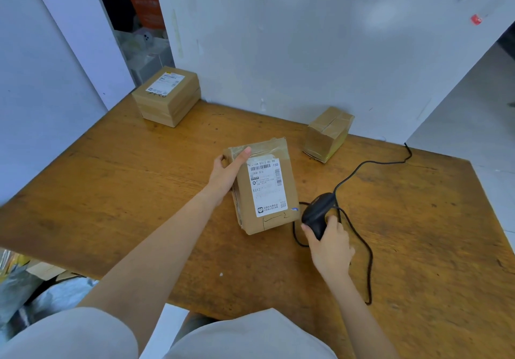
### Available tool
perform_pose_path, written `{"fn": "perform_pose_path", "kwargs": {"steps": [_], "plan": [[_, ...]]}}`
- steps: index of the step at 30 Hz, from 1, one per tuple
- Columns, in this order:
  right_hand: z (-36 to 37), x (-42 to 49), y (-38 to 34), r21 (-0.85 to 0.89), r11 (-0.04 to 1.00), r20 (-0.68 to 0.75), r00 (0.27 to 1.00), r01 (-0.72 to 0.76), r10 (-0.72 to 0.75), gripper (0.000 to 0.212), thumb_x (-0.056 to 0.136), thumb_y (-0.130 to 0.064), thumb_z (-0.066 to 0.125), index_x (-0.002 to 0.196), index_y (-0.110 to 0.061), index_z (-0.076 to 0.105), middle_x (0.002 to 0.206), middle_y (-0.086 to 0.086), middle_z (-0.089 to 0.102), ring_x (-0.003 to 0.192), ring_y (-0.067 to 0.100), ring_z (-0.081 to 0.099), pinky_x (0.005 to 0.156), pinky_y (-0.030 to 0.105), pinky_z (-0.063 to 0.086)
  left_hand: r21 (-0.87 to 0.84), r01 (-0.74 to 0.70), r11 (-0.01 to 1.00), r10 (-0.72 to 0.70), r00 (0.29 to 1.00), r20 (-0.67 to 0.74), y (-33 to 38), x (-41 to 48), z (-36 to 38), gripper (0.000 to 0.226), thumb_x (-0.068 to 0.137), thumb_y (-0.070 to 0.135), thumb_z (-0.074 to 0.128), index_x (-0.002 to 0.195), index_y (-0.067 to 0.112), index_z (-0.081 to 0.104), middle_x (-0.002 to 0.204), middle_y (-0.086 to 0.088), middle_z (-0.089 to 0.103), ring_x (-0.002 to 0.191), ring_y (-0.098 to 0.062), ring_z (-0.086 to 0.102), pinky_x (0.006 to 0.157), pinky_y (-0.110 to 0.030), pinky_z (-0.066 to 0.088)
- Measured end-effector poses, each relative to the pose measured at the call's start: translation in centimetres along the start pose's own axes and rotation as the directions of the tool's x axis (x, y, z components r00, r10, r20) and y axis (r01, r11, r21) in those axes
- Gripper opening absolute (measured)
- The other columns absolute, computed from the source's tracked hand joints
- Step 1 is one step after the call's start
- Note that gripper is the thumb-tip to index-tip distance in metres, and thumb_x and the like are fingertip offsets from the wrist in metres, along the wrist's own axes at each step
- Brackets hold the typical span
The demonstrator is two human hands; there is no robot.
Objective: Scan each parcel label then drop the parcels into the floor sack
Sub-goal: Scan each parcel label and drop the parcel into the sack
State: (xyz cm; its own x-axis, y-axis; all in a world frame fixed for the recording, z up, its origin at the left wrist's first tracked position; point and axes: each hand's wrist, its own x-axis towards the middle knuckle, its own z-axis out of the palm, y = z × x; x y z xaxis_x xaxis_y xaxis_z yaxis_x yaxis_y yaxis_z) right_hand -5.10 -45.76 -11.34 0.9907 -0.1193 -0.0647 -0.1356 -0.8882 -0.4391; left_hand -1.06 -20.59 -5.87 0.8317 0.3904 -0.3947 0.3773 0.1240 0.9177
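A brown cardboard parcel (264, 188) lies in the middle of the wooden table (139, 191), its white barcode label facing up. My left hand (227, 173) grips its far left corner, thumb on top beside the label. Just right of the parcel, my right hand (330, 244) holds a black corded scanner (317, 213), which sits low over the table. A second labelled parcel (167, 96) stands at the back left corner. A third, taped parcel (328, 133) with no label showing rests against the wall at the back right.
The scanner's black cable (367, 250) loops across the table's right side and runs off toward the wall. A grey wall closes the table's far edge. Bags and wrapped goods (33, 289) lie on the floor at the lower left.
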Motion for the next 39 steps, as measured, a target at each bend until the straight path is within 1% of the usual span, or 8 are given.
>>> {"fn": "perform_pose_path", "kwargs": {"steps": [8, 14, 18, 21, 25, 32, 36, 39], "plan": [[2.9, -0.3, 0.8, -0.325, 0.945, 0.009, 0.999, 0.04, -0.039, 0.062, 0.084, -0.06, 0.058, 0.126, -0.015, 0.05, 0.12, 0.009, 0.053, 0.115, 0.031, 0.047, 0.091, 0.047, 0.038, -0.036, 0.026, 0.999, -0.027, 0.999, -0.024, 0.1, -0.4, -1.4, 0.133, 0.047, 0.085, 0.064, 0.152, 0.019, 0.016, 0.142, -0.007, 0.048, 0.122, -0.024, 0.05, 0.097, -0.039, 0.038], [2.7, -3.7, -3.1, 0.024, 0.989, -0.171, 0.975, 0.148, -0.141, 0.06, 0.088, -0.037, 0.064, 0.136, -0.006, 0.047, 0.13, 0.021, 0.049, 0.119, 0.04, 0.045, 0.094, 0.055, 0.038, -0.175, 0.04, 0.984, -0.061, 0.992, -0.114, -0.5, -0.8, -3.3, 0.116, 0.067, 0.074, 0.065, 0.152, 0.04, -0.006, 0.151, -0.008, 0.038, 0.13, -0.031, 0.044, 0.106, -0.056, 0.036], [3.2, -6.2, -7.6, 0.467, 0.854, 0.067, 0.954, 0.23, -0.294, 0.067, 0.095, -0.052, 0.033, 0.152, -0.018, 0.02, 0.154, 0.006, 0.027, 0.142, 0.016, 0.021, 0.113, 0.031, 0.019, -0.3, 0.105, 0.948, -0.163, 0.971, -0.175, -0.9, -1.8, -5.7, 0.103, 0.063, 0.082, 0.058, 0.148, 0.048, 0.009, 0.136, -0.007, 0.051, 0.11, -0.03, 0.057, 0.087, -0.055, 0.052], [4.0, -7.1, -11.9, 0.608, 0.761, 0.118, 0.922, 0.227, -0.37, 0.064, 0.1, -0.04, 0.039, 0.154, -0.021, 0.011, 0.159, -0.003, 0.022, 0.143, 0.002, 0.019, 0.119, 0.031, 0.019, -0.379, 0.115, 0.918, -0.214, 0.949, -0.23, -1.4, -2.9, -8.6, 0.089, 0.07, 0.079, 0.056, 0.144, 0.044, 0.02, 0.126, -0.004, 0.053, 0.098, -0.023, 0.058, 0.074, -0.048, 0.057], [5.4, -8.7, -18.0, 0.677, 0.711, 0.185, 0.891, 0.189, -0.414, 0.069, 0.099, -0.04, 0.042, 0.155, -0.024, 0.004, 0.16, -0.006, 0.021, 0.146, 0.008, 0.02, 0.12, 0.031, 0.02, -0.439, 0.075, 0.896, -0.23, 0.922, -0.312, -1.7, -4.3, -14.7, 0.082, 0.074, 0.076, 0.056, 0.138, 0.036, 0.026, 0.125, -0.006, 0.053, 0.101, -0.027, 0.061, 0.079, -0.048, 0.057], [9.8, -13.3, -31.1, 0.77, 0.604, 0.237, 0.785, 0.208, -0.572, 0.07, 0.098, -0.033, 0.049, 0.154, -0.024, 0.008, 0.152, -0.002, 0.033, 0.126, -0.002, 0.034, 0.082, -0.009, 0.032, -0.428, -0.024, 0.903, -0.223, 0.827, -0.516, -2.7, -8.4, -30.0, 0.061, 0.08, 0.073, 0.053, 0.121, 0.032, 0.034, 0.111, 0.0, 0.058, 0.104, -0.025, 0.062, 0.09, -0.045, 0.051], [12.9, -17.7, -39.5, 0.808, 0.539, 0.216, 0.734, 0.236, -0.644, 0.07, 0.098, -0.031, 0.051, 0.154, -0.021, 0.01, 0.151, -0.001, 0.033, 0.128, 0.002, 0.036, 0.085, -0.006, 0.033, -0.316, 0.045, 0.948, -0.232, 0.776, -0.586, -3.4, -11.4, -39.9, 0.096, 0.08, 0.077, 0.046, 0.152, 0.018, 0.022, 0.15, -0.006, 0.037, 0.136, -0.03, 0.039, 0.111, -0.051, 0.034], [15.0, -21.5, -46.0, 0.814, 0.5, 0.189, 0.678, 0.297, -0.711, 0.063, 0.098, -0.027, 0.052, 0.151, -0.018, 0.02, 0.146, -0.001, 0.04, 0.132, 0.009, 0.04, 0.099, 0.008, 0.036, -0.184, 0.064, 0.981, -0.169, 0.754, -0.634, -4.2, -13.1, -47.8, 0.092, 0.083, 0.077, 0.036, 0.15, 0.014, 0.032, 0.148, -0.01, 0.042, 0.134, -0.029, 0.042, 0.107, -0.042, 0.036]]}}
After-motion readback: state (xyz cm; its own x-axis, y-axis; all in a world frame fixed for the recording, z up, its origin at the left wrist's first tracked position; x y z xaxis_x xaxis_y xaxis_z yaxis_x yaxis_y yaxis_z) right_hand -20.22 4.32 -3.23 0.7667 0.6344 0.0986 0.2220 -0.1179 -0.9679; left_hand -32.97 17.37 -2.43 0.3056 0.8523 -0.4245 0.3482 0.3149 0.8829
